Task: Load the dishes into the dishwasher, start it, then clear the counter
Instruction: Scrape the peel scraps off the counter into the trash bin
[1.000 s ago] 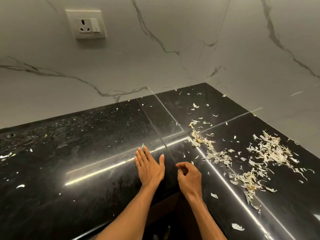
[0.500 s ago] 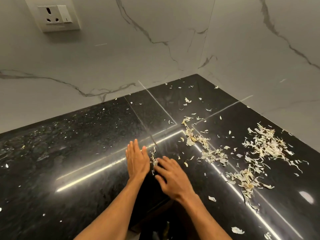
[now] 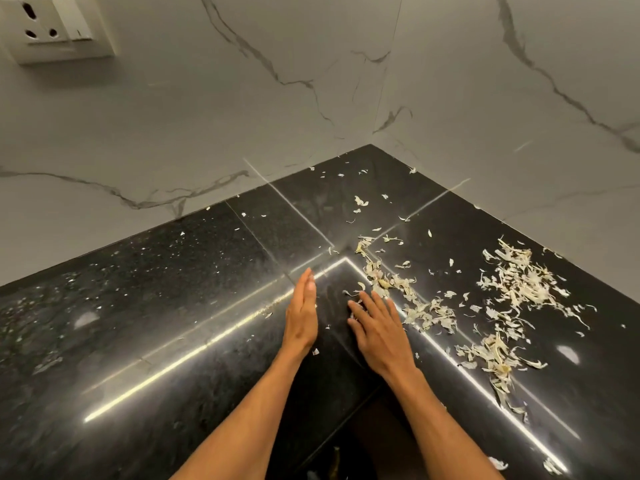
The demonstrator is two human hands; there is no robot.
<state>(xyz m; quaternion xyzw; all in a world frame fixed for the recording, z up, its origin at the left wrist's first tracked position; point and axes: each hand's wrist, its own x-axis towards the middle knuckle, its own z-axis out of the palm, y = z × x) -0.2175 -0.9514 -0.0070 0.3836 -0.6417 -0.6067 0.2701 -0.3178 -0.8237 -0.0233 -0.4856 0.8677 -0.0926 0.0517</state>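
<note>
At the inner corner of the black worktop [image 3: 173, 341], the fingers [image 3: 306, 284] of the left hand [image 3: 300, 318] are held straight and pressed together, the hand set on its edge like a low wall; nothing is gripped. Just to its right, the right hand [image 3: 379, 332] is laid flat, palm down, its fingers [image 3: 363, 308] spread and empty, with a few scraps touching the fingertips. The two hands are near each other but apart, a bare strip of stone between them.

Outward from the right hand, a loose trail of pale peelings [image 3: 408, 296] is strewn toward the corner, and two denser heaps [image 3: 519, 285] are seen farther right, near the marble wall [image 3: 502, 98]. Small flecks are scattered over the left part of the worktop as well. A wall socket [image 3: 52, 27] is mounted at the upper left. No dishes and no dishwasher are in view.

The clearing of the counter is judged to be in hand, with most of the litter not yet gathered. The scraps look thin and light, so a quick sweep could scatter them or push them past the left hand. The front edge lies close below the wrists, and pieces could be dropped over it to the floor. Fine flecks may be left clinging to the polished stone.
</note>
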